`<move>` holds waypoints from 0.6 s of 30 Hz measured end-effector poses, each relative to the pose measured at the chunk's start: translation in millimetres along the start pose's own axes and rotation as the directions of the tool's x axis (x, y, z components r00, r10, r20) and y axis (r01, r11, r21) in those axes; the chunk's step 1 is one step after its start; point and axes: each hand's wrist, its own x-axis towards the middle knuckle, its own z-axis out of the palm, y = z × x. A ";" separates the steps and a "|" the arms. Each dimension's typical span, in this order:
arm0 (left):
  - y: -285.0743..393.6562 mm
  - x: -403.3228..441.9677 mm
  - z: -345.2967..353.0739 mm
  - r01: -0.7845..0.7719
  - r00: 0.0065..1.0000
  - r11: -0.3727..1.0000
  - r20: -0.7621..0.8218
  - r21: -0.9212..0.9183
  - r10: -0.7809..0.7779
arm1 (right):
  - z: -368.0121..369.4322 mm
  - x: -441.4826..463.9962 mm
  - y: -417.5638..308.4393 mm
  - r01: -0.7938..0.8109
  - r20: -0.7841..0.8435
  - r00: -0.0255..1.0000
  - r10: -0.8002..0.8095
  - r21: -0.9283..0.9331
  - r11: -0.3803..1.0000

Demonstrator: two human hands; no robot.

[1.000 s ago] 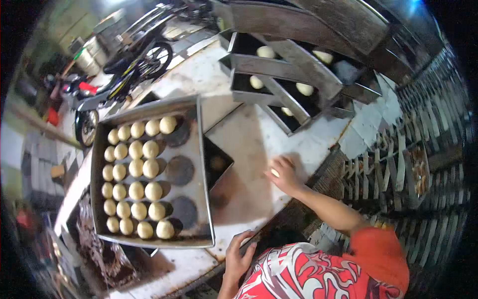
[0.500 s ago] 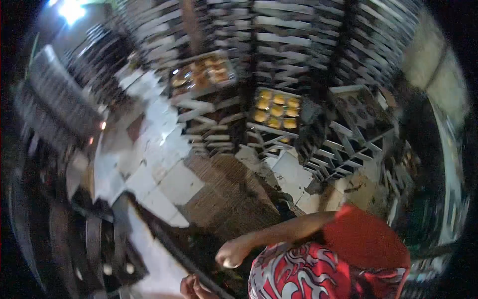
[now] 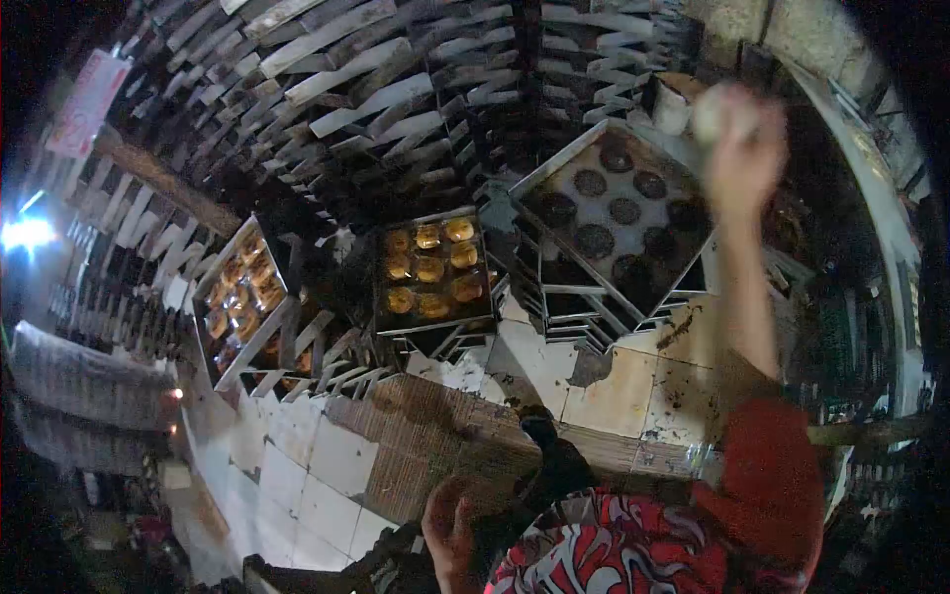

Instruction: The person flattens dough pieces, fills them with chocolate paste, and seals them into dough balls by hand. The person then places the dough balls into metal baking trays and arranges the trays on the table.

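My right hand [image 3: 749, 158] is stretched out at the upper right and blurred by motion. Its fingers close on a pale, roundish thing [image 3: 714, 114] whose kind I cannot make out. Just left of it stands a light-coloured tin [image 3: 672, 107]. Below and left lies a metal baking tray [image 3: 559, 161] with several dark round marks, on top of stacked trays. Low in the middle, my left hand [image 3: 450, 530] hangs near my body, fingers apart, with nothing visible in it.
A tray of yellow buns [image 3: 428, 269] rests on a stack at the centre. Farther left is a tray of browned buns [image 3: 241, 287]. Tall piles of metal trays [image 3: 386, 79] rise behind. Tiles and brown ribbed matting [image 3: 416, 450] cover the floor.
My right hand has gone from low in front of my body to the upper right, beyond the dark-marked tray. The view has turned right. My left hand shows more fully.
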 end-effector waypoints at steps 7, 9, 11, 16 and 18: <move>-12.1 15.7 -20.5 0.131 0.972 0.989 -0.204 0.070 -0.114 | -8.2 -250.8 185.2 -0.213 0.327 0.809 0.489 -0.612 0.762; -27.8 -1.9 -31.8 -0.037 0.979 0.998 -0.196 0.059 0.048 | -33.4 -259.9 185.3 -0.281 -0.107 0.832 0.544 -0.927 0.247; -21.3 -1.7 -29.2 0.056 0.876 0.963 -0.450 -0.265 -0.175 | -58.2 -303.8 250.2 -0.515 -0.212 0.720 0.661 -0.801 0.304; 3.6 -28.9 -8.9 0.209 0.923 0.974 -0.312 -0.085 -0.225 | -93.1 -403.7 367.4 -0.909 0.257 0.170 0.951 -0.332 0.252; -25.4 -51.4 -3.7 0.134 0.939 0.990 -0.313 -0.037 -0.139 | -87.2 -386.6 326.0 -0.949 0.196 0.296 0.935 -0.053 0.311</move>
